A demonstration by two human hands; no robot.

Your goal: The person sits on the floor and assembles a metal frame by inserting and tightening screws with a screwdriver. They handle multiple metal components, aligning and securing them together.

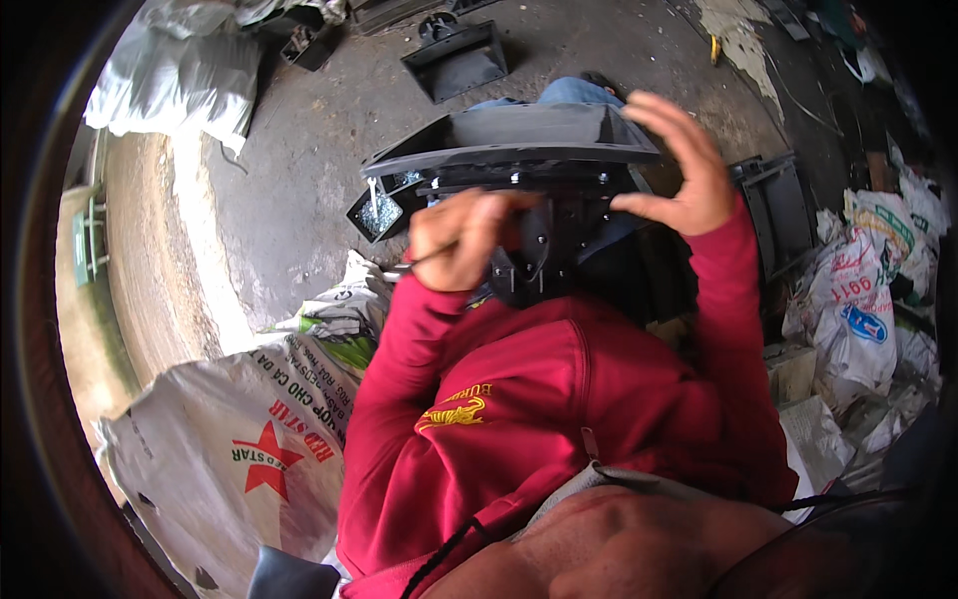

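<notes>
A black trough-shaped part (539, 128) rests across my lap, with a row of bolts along its near edge. A black bracket (559, 235) with several bolts sits on its near side. My left hand (454, 240) is closed in front of the bracket, and a thin dark rod (431, 258) shows at its palm. What the rod belongs to is hidden by the fingers. At the trough's right end my right hand (689, 170) is open, its thumb and fingers spread apart and slightly blurred.
A small black bin (372, 218) of screws stands left of the trough. Another black trough (454, 62) lies on the floor ahead. White sacks (230, 429) lie at my left, more bags (858, 299) at my right. Black parts (778, 210) stand right of my arm.
</notes>
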